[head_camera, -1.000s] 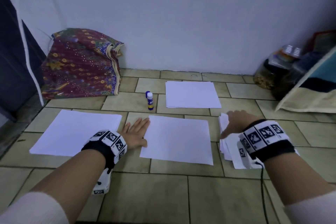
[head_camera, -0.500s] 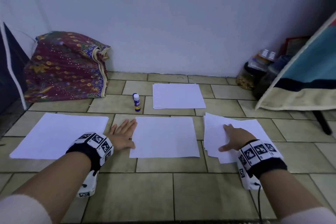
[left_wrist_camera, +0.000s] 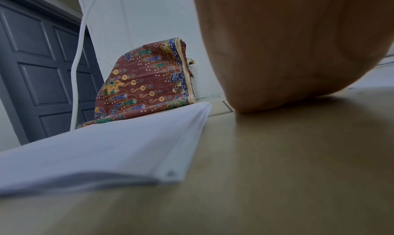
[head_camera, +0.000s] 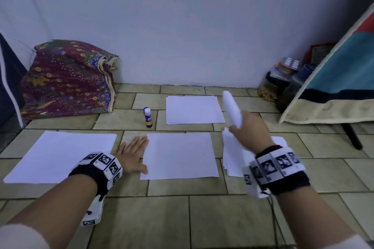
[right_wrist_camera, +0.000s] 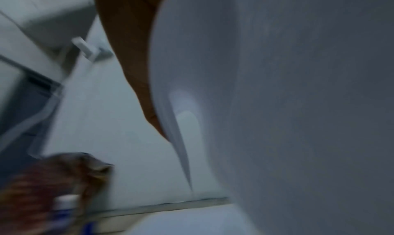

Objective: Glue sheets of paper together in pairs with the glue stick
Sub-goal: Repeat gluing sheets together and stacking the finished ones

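A single white sheet (head_camera: 180, 155) lies flat on the tiled floor in front of me. My left hand (head_camera: 135, 151) rests flat on the floor at its left edge, fingers straight, thumb touching the paper. My right hand (head_camera: 251, 129) is raised above the right stack of paper (head_camera: 232, 157) and pinches one curled sheet (head_camera: 232, 109), which stands up edge-on toward the wall. In the right wrist view that sheet (right_wrist_camera: 298, 104) fills the frame beside a finger (right_wrist_camera: 132, 53). The blue-and-white glue stick (head_camera: 147, 117) stands upright beyond the centre sheet, untouched.
Another paper stack (head_camera: 194, 112) lies near the wall and a wide one (head_camera: 60, 155) at the left, also seen as a stack (left_wrist_camera: 106, 154). A patterned cloth bundle (head_camera: 66, 79) sits far left; jars (head_camera: 271, 87) and a leaning padded panel (head_camera: 334, 79) stand at the right.
My right hand, which lay on the right stack, has lifted up and toward the middle with one sheet pinched in it. The left hand has stayed beside the centre sheet.
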The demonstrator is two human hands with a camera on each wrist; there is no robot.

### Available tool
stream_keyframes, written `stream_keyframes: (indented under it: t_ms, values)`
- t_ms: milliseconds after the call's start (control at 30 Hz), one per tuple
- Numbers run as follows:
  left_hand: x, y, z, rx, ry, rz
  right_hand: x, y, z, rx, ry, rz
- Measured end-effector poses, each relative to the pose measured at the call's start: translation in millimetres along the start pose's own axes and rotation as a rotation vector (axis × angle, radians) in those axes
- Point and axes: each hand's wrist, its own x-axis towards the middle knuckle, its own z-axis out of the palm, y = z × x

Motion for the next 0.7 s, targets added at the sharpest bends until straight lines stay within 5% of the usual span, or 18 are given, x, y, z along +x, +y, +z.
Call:
stream_keyframes:
  t_ms: [300, 700]
  values:
    - [2.5, -1.9, 1.2, -0.002, 0.009, 0.022, -15.9, -104.5, 100.1, 0.177, -0.385, -0.005]
    - [3.9, -1.6, 0.4, 0.007, -0.008, -0.005, -5.5, -126.7, 121.2, 0.215, -0.402, 0.137]
